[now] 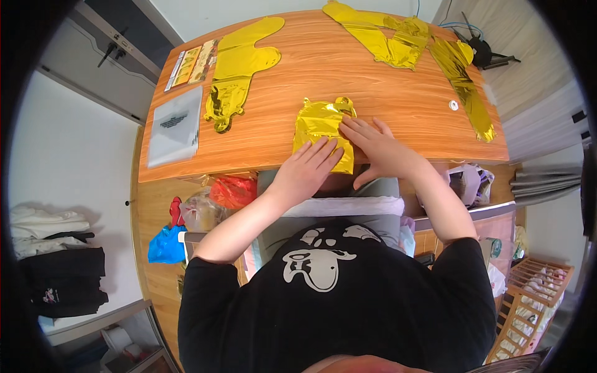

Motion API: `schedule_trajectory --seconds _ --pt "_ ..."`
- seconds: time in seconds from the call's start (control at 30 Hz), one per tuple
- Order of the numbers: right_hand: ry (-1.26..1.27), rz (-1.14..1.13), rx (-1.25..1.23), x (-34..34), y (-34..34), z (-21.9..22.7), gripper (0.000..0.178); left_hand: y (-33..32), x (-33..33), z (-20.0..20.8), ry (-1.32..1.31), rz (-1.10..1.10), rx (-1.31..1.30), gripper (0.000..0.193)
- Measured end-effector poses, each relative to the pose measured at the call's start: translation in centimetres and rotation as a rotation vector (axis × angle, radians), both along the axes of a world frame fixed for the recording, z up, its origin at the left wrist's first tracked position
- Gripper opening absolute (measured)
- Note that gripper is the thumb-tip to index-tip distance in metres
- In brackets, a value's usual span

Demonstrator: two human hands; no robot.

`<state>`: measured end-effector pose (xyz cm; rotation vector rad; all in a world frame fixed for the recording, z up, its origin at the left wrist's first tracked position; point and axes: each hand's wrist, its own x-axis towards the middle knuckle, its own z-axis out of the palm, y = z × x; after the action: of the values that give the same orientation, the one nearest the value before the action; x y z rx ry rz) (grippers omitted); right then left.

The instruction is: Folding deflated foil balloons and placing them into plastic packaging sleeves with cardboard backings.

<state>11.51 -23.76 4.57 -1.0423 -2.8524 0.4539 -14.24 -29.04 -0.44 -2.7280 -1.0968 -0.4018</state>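
Note:
A flat gold foil balloon (316,121), creased and folded into a roughly rectangular packet, lies at the near edge of the wooden table (305,68). Across its lower part rests my left hand (308,163), palm down with the fingers stretched out. My right hand (376,144) lays its outstretched fingertips on the packet's right side, thumb spread apart. Neither hand is closed around the foil. Part of the packet is hidden beneath my fingers.
Uninflated gold foil balloons lie at the table's left (242,65), far right (367,31) and right edge (463,81). Clear plastic bags (176,127) and a printed packet (193,65) sit at left. A black device with antennas (482,53) stands in the far right corner.

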Motion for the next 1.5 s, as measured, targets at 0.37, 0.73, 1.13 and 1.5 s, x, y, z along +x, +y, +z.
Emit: schedule_trajectory --seconds 0.37,0.73,1.13,1.5 --pt "0.570 -0.205 0.410 -0.4 -3.0 0.0 0.024 1.4 -3.2 6.8 -0.336 -0.123 -0.185 0.051" --pt "1.014 -0.575 -0.580 -2.8 -0.3 -0.5 0.047 11.1 -3.0 10.4 -0.609 0.183 -0.791 0.058" --pt "0.588 -0.630 -0.130 -1.4 1.5 -2.2 0.036 11.2 -0.7 2.0 -0.107 -0.108 -0.353 0.060" --pt "0.384 0.015 0.470 0.8 6.2 -1.9 0.024 10.9 -0.6 1.9 -0.139 -0.097 -0.334 0.061"
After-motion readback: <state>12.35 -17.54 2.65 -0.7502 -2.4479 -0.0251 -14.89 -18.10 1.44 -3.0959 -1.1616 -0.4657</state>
